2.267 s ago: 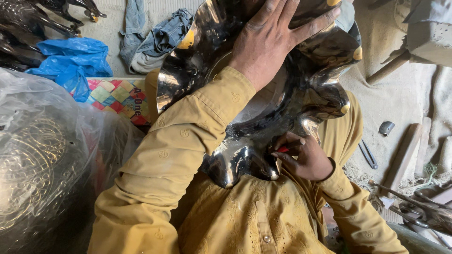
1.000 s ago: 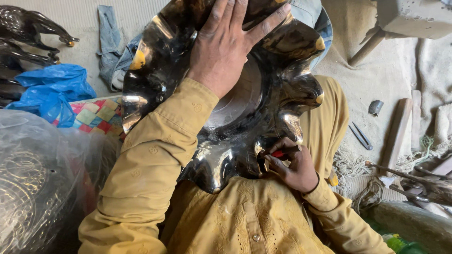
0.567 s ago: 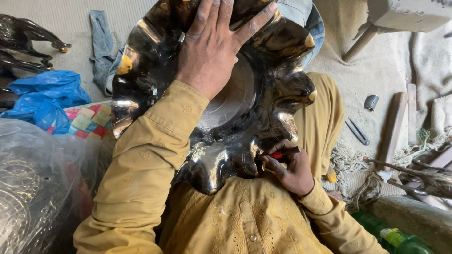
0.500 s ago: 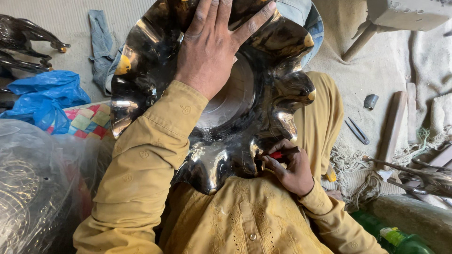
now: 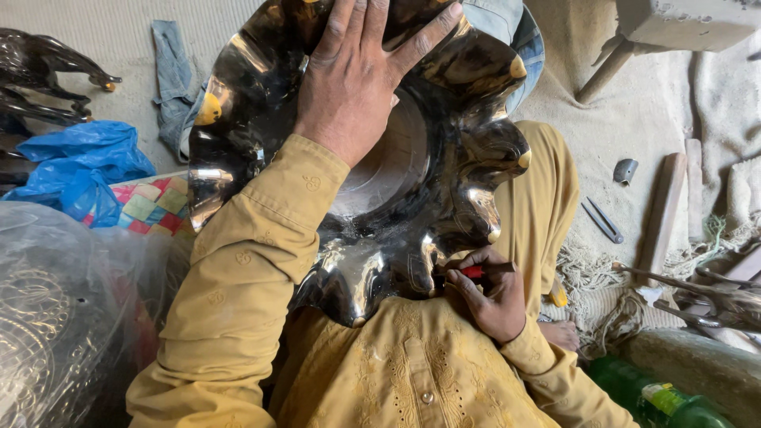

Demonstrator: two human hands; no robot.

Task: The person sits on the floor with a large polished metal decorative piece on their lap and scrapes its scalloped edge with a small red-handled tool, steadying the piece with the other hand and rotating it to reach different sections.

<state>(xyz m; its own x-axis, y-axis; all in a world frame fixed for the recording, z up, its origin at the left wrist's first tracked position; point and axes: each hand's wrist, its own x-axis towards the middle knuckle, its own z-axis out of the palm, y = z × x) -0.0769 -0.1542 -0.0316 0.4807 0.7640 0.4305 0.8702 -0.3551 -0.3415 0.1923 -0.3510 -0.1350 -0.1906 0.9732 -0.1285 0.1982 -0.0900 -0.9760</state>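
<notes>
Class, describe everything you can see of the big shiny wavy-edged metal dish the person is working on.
The large dark polished metal dish with a scalloped, wavy rim looks mirror-bright, with a duller flat round centre and brassy spots at some rim tips. It is tilted up against the person's lap and chest. The left hand lies spread flat on its upper part. The right hand holds a small red-handled tool to its lower rim.
</notes>
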